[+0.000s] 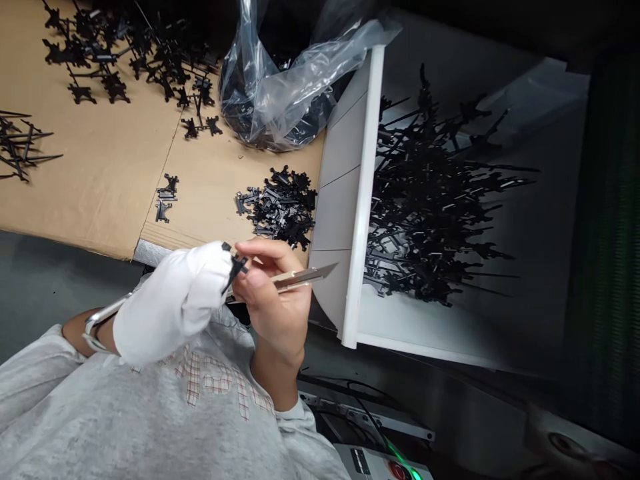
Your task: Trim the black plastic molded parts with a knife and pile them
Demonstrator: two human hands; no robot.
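Well, nearest me, above my grey shirt (150, 433), my left hand (193, 287), in a white glove, is closed with its fingertips pinching a small black piece (237, 265), held up in the air between my 2 hands. My bare right hand (277, 310) is curled round a slim knife (295, 279), its blade pointing right, away from the piece; that thumb and forefinger come up close beside the piece, though I cannot tell whether they press on it. I judge the piece light and stiff, probably moulded plastic, with thin prongs that could snap or bend if squeezed, so its thicker middle is the place to take hold. Its surface looks smooth, and I expect the glove's cloth to slide on it a little, so a firm but gentle pinch suits it. A bit farther, on the cardboard (100, 187), a few similar pieces (163, 212) lie to the left, and a dense heap of them (285, 210) to the right. Right of that heap, a white box (361, 207) holds a big tangle of black parts (425, 207). Thin black sticks (23, 150) lie far left; farthest off are a clear bag (275, 97) and another spread of black parts (116, 88).
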